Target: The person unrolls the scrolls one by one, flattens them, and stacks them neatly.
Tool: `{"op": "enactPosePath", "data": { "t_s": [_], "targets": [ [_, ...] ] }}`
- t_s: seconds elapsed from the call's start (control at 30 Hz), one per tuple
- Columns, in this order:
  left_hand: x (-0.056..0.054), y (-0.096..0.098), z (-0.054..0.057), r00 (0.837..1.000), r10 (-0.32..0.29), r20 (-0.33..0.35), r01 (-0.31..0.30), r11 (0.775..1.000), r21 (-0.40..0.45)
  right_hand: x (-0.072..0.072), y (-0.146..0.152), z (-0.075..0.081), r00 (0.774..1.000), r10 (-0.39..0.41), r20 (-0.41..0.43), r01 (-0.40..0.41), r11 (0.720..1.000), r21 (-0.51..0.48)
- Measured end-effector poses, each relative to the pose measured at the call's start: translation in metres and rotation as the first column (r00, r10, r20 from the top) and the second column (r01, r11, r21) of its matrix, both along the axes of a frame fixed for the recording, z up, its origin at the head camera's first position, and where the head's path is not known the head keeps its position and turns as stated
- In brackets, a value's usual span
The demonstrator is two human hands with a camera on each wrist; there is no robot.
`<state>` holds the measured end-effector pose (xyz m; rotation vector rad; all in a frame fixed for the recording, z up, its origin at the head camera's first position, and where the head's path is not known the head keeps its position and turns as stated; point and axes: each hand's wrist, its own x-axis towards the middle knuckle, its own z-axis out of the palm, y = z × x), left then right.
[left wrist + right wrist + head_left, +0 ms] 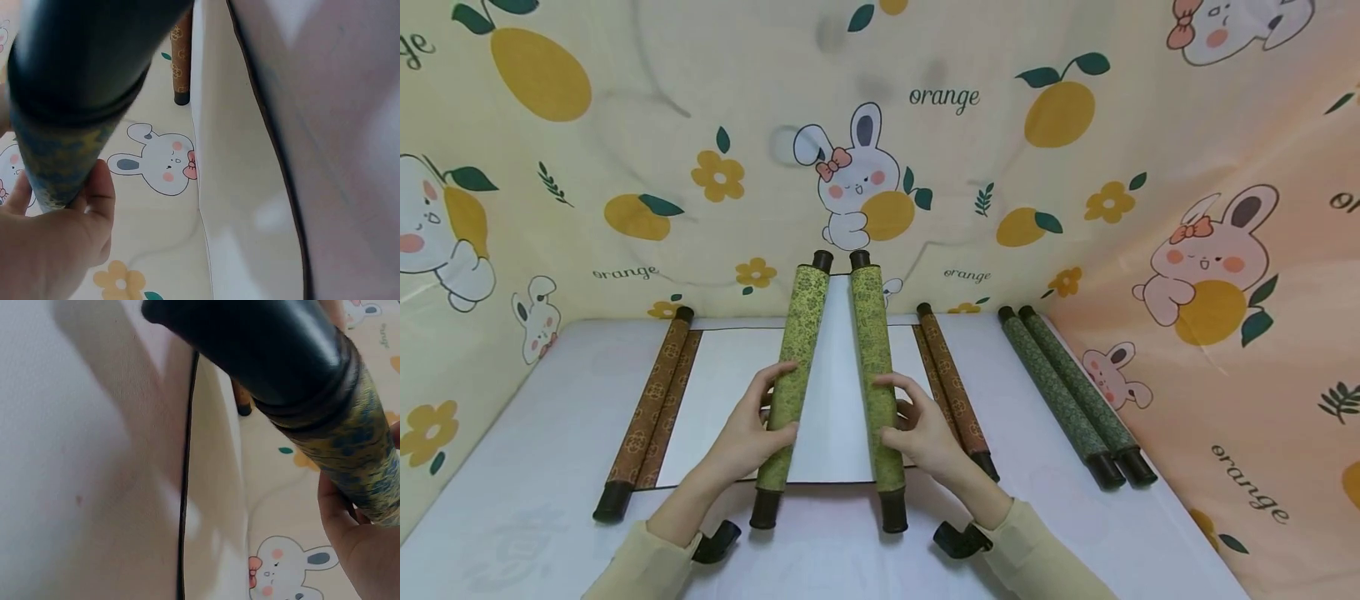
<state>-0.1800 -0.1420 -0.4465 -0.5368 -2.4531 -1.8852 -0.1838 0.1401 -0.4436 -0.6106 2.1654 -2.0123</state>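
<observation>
A yellow-green patterned scroll (pixel 796 350) with black knobs is held up in both hands, with white sheet (pixel 838 375) showing between its two rolls. My left hand (pixel 748 429) grips the left roll, thumb on the near side and fingers around its outer side. The right roll (pixel 871 350) is gripped the same way by my right hand (pixel 925 425). Beneath them on the table lies a brown patterned scroll (pixel 651 400), spread open with its white sheet (pixel 722 392) showing. In the left wrist view, the roll's black knob (pixel 94 56) looms close and covers part of the hand.
Two dark green patterned rolls (pixel 1067 400) lie side by side at the table's right. The brown scroll's other roll (pixel 955 383) lies between them and my right hand. A cloth with rabbits and oranges (pixel 865 50) hangs behind the white table (pixel 512 483).
</observation>
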Motion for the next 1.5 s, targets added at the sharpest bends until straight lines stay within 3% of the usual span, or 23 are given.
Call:
{"op": "enactPosePath", "data": {
  "t_s": [0.2, 0.47, 0.67, 1.0, 1.27, 1.5],
  "targets": [
    [0.001, -0.001, 0.001, 1.0, 0.02, 0.018, -0.02, 1.0, 0.013, -0.003, 0.003, -0.004, 1.0, 0.0, -0.01, 0.0, 1.0, 0.002],
    [0.001, -0.001, 0.001, 0.999, 0.007, 0.035, -0.007, 1.0, -0.003, -0.007, 0.006, -0.006, 1.0, -0.008, -0.021, 0.006, 0.997, -0.078],
    [0.001, -0.002, 0.0, 0.999, 0.034, -0.008, -0.034, 0.999, -0.021, -0.006, 0.004, -0.004, 0.998, -0.056, 0.008, 0.056, 0.998, -0.01],
    [0.0, -0.001, -0.001, 0.997, 0.072, -0.001, -0.072, 0.997, -0.025, -0.008, 0.006, -0.003, 0.987, -0.157, 0.035, 0.156, 0.988, 0.016],
    [-0.004, -0.007, 0.002, 0.996, 0.085, -0.013, -0.085, 0.996, 0.009, -0.01, 0.014, 0.005, 0.989, -0.139, -0.039, 0.14, 0.99, 0.025],
    [-0.005, -0.016, 0.007, 0.998, 0.07, -0.009, -0.069, 0.997, 0.028, -0.015, 0.022, 0.006, 0.993, -0.114, -0.04, 0.115, 0.993, 0.034]
  ]
}}
